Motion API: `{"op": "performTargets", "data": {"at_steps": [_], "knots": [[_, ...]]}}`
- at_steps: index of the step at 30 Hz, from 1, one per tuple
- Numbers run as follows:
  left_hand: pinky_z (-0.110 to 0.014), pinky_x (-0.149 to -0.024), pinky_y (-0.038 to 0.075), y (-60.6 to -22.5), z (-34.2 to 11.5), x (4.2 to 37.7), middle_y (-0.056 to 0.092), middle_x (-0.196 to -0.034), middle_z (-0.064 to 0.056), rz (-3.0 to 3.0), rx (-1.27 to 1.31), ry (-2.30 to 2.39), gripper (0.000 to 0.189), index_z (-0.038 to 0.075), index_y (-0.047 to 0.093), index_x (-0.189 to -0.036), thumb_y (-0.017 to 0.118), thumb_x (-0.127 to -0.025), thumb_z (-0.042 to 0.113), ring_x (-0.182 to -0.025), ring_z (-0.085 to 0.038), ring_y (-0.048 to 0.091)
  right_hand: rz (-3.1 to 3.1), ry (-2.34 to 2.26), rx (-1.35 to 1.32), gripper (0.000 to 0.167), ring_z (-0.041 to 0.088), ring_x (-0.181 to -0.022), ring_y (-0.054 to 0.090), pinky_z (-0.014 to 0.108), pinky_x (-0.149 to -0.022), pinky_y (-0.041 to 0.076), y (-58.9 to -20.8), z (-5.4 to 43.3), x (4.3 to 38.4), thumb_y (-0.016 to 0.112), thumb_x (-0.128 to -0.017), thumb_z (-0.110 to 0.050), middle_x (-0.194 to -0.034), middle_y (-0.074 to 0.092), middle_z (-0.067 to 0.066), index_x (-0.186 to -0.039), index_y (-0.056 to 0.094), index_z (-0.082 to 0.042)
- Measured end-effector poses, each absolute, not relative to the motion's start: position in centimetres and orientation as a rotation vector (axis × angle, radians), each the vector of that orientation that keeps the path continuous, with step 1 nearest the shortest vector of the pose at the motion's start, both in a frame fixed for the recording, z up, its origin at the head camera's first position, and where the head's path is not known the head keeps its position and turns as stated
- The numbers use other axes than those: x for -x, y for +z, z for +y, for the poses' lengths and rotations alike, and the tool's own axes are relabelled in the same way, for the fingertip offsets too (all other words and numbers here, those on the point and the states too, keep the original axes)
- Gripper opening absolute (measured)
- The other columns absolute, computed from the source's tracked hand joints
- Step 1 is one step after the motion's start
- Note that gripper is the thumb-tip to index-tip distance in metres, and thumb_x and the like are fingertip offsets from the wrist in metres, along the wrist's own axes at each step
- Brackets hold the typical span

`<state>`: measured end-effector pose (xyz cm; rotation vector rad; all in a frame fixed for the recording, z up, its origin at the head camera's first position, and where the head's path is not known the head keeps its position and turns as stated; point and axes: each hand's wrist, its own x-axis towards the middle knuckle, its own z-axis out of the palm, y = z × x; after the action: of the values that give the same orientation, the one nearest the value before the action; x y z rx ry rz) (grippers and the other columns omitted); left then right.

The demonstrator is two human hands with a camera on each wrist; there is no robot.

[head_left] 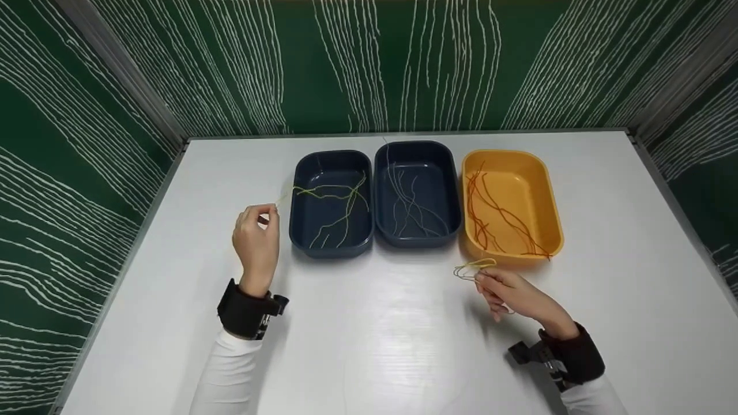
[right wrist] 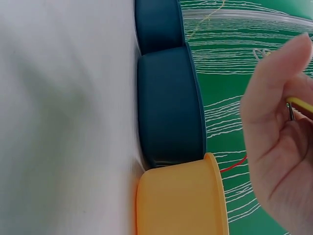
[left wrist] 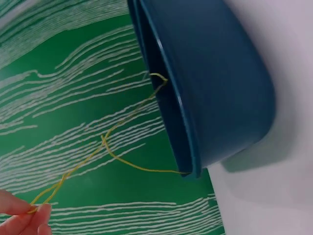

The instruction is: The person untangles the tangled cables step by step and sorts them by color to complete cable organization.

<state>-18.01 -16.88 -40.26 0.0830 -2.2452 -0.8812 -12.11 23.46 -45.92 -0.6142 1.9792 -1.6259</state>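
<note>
My left hand (head_left: 256,239) pinches a yellow string (left wrist: 85,159) between thumb and fingertips, just left of the left blue tub (head_left: 331,252). From the fingertips the string runs over the tub's rim, and more yellow string lies inside. My right hand (head_left: 513,294) is in front of the orange-yellow tub (head_left: 556,233). Between thumb and forefinger it holds looped yellow and grey strings (head_left: 484,262). A yellow piece with a metal tip (right wrist: 292,111) shows within the curled fingers in the right wrist view; I cannot tell what it is.
A second blue tub (head_left: 418,242) with thin grey strings (head_left: 410,200) stands between the other two. Red-orange strings (head_left: 507,214) lie in the orange-yellow tub, some over its front rim. Green panels (head_left: 392,69) with white streaks border the white table (head_left: 386,334).
</note>
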Motion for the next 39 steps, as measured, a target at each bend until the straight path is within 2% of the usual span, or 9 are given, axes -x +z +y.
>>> {"op": "performTargets", "data": {"at_steps": [13,21,30,35,39], "knots": [[-0.033,-0.06,0.044,-43.0,-15.2,18.6,0.06,-0.076,-0.011,-2.409,0.116,-0.687,0.008,-0.001,0.066,-0.08,0.062,-0.081,0.006,-0.069,-0.024,0.054,1.965,-1.635,0.626,0.035,0.032,-0.037,0.029,0.038,-0.038,0.042,-46.1,23.3,12.0,0.03,-0.098,-0.013,-0.053,0.026,0.027,-0.081,0.037,0.018],[-0.034,-0.062,0.046,-44.0,-14.6,18.8,0.063,-0.078,-0.011,-2.588,0.146,-0.661,0.006,0.001,0.067,-0.08,0.064,-0.079,0.006,-0.072,-0.025,0.057,1.951,-1.639,0.611,0.035,0.024,-0.036,0.029,0.034,-0.039,0.044,-46.2,23.0,12.0,0.031,-0.098,-0.014,-0.054,0.024,0.028,-0.082,0.037,0.017],[-0.035,-0.064,0.045,-44.8,-14.5,19.2,0.063,-0.077,-0.011,-2.787,0.17,-0.594,0.007,0.002,0.07,-0.079,0.066,-0.078,0.008,-0.072,-0.025,0.056,1.975,-1.619,0.61,0.036,0.026,-0.036,0.031,0.036,-0.039,0.044,-46.2,22.7,12.1,0.031,-0.098,-0.015,-0.054,0.024,0.027,-0.081,0.038,0.017],[-0.036,-0.065,0.043,-44.9,-14.6,19.3,0.062,-0.078,-0.011,-2.805,0.229,-0.48,0.009,0.004,0.071,-0.079,0.067,-0.078,0.012,-0.073,-0.026,0.054,1.966,-1.62,0.612,0.036,0.017,-0.037,0.032,0.037,-0.039,0.045,-46.1,22.6,12.1,0.031,-0.098,-0.014,-0.054,0.024,0.028,-0.082,0.037,0.017],[-0.035,-0.065,0.041,-44.8,-14.5,19.3,0.059,-0.077,-0.011,-2.778,0.241,-0.513,0.01,0.003,0.07,-0.077,0.067,-0.078,0.012,-0.073,-0.025,0.051,1.967,-1.612,0.622,0.036,0.019,-0.037,0.033,0.037,-0.039,0.044,-46.0,22.4,12.2,0.031,-0.098,-0.014,-0.054,0.025,0.028,-0.081,0.038,0.016]]}}
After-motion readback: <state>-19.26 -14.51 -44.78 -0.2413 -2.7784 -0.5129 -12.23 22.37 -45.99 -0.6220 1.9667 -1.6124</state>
